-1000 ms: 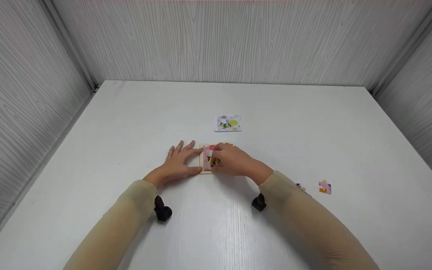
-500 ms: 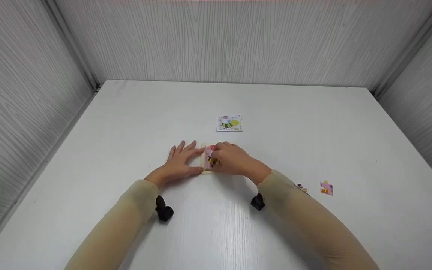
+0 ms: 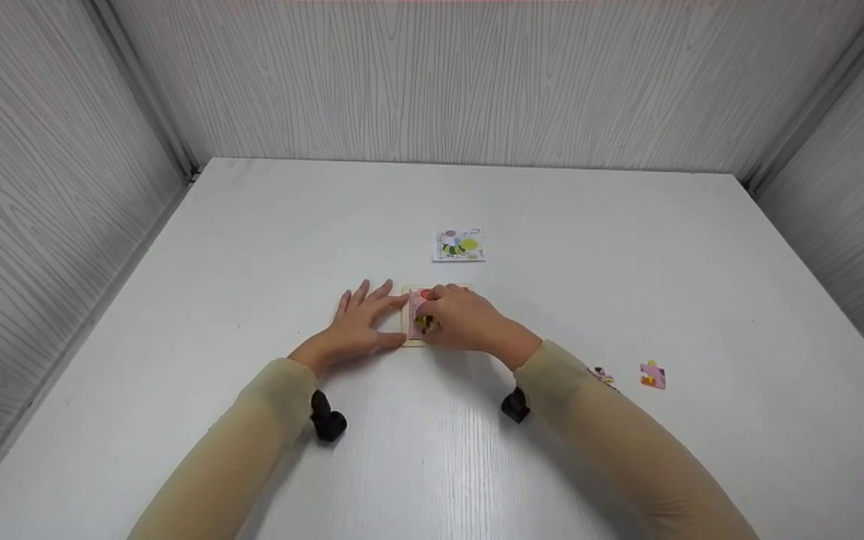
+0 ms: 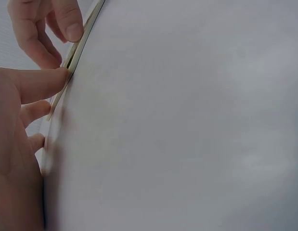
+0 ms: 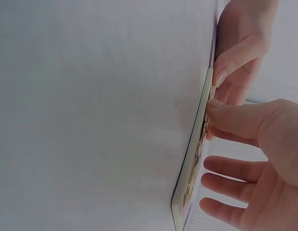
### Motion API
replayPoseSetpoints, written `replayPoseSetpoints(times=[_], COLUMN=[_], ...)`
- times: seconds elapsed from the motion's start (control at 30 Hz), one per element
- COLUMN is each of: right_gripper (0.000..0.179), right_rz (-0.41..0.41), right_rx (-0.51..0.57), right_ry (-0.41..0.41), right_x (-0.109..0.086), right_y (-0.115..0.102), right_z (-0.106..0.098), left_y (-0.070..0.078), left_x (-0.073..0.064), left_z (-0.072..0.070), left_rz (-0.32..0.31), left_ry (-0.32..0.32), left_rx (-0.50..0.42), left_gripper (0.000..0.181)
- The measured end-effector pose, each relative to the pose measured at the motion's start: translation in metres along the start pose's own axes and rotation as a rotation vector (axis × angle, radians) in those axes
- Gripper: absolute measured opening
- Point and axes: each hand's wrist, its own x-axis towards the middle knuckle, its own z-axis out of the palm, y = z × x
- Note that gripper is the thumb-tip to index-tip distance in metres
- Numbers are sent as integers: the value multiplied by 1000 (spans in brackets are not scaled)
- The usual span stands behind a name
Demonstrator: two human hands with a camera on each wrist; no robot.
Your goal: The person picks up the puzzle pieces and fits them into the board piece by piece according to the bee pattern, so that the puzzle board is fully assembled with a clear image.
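Note:
A small wooden puzzle tray (image 3: 406, 319) lies flat on the table, with pink pieces showing a bee picture (image 3: 423, 321) inside it. My left hand (image 3: 357, 326) rests at the tray's left edge, thumb and index finger touching the rim and the other fingers spread. Over the tray, my right hand (image 3: 466, 319) pinches a puzzle piece with thumb and index finger, largely hidden beneath them. The right wrist view shows the right thumb (image 5: 235, 118) low at the tray (image 5: 189, 154), three other fingers extended above it. The tray's right part is covered by that hand.
Behind the tray lies a square bee picture card (image 3: 459, 246). To the right is a loose pink puzzle piece (image 3: 653, 375); another piece (image 3: 601, 374) shows partly behind the right sleeve (image 3: 589, 405). Pale wood-grain panels (image 3: 432, 82) border the white table (image 3: 312, 217).
The right fingers shift slightly on the pieces, so a little more of the bee picture shows. The left hand stays at the tray's edge.

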Motion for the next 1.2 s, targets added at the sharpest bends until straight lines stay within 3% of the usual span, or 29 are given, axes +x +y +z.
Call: replayPoseSetpoints(times=[0.5,0.9,1.2], right_gripper=[20,26,28], right_rz=[-80,-30,-97], right_rx=[12,19,108], right_ry=[47,-109,7], right_x=[-2,-4,-3], right_y=[1,0,12], right_z=[0,-1,1], left_y=[0,0,0], left_x=[-1,-1,-1], left_z=[-1,0,0], left_rz=[24,13,11], left_ry=[15,8,0], left_rx=[-7,3,10], left_gripper=[68,69,69])
